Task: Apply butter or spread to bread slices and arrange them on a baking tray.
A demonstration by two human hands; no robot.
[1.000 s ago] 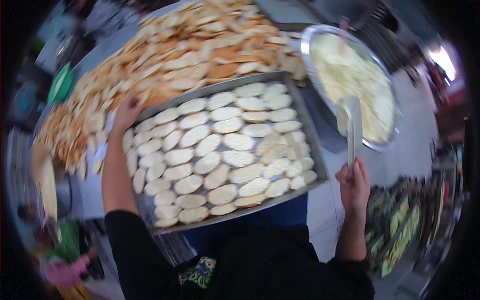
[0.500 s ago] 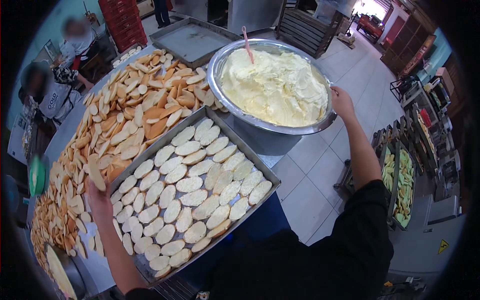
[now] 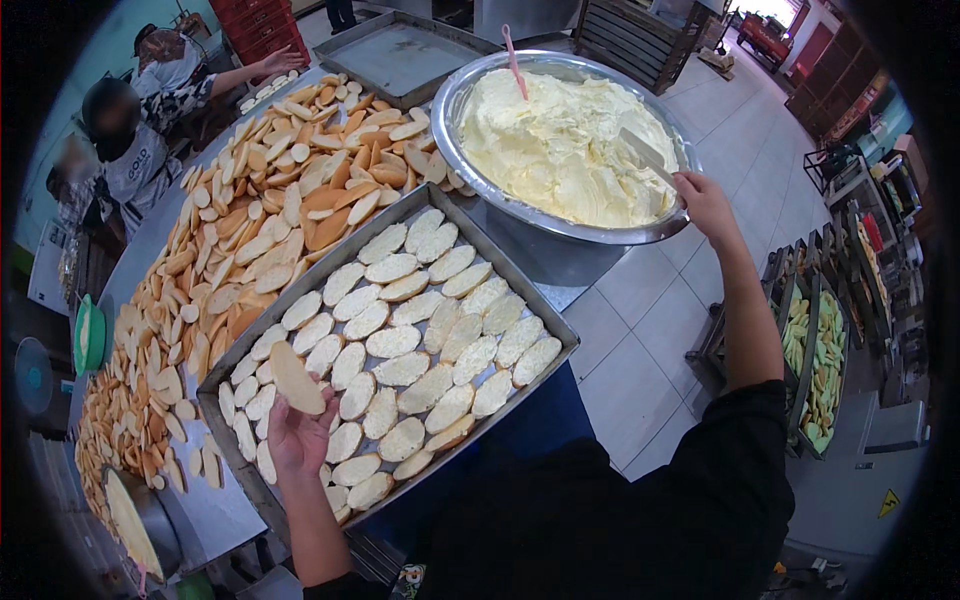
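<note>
My left hand (image 3: 300, 435) grips an oval bread slice (image 3: 293, 378) between thumb and fingers, raised over the near left part of a metal tray (image 3: 566, 335). Rows of oval slices with a pale spread (image 3: 392, 341) cover that tray. On the right, my right hand (image 3: 708, 210) is closed around the handle of a flat spatula (image 3: 646, 154). Its blade lies against the pale yellow cream (image 3: 560, 150) heaped in a large steel bowl (image 3: 480, 203). A pink-handled utensil (image 3: 514, 60) stands upright in the cream.
A big heap of plain bread slices (image 3: 270, 215) spreads over the metal table (image 3: 215, 515) to the left. Behind it lies another tray (image 3: 410, 58). Co-workers (image 3: 140, 160) sit at the far left. Racked trays with green slices (image 3: 822, 360) stand right.
My left hand has brought the bread slice from the heap rightward over the tray. The spatula blade now shows on the cream in my right hand. A co-worker's arm has stretched out.
</note>
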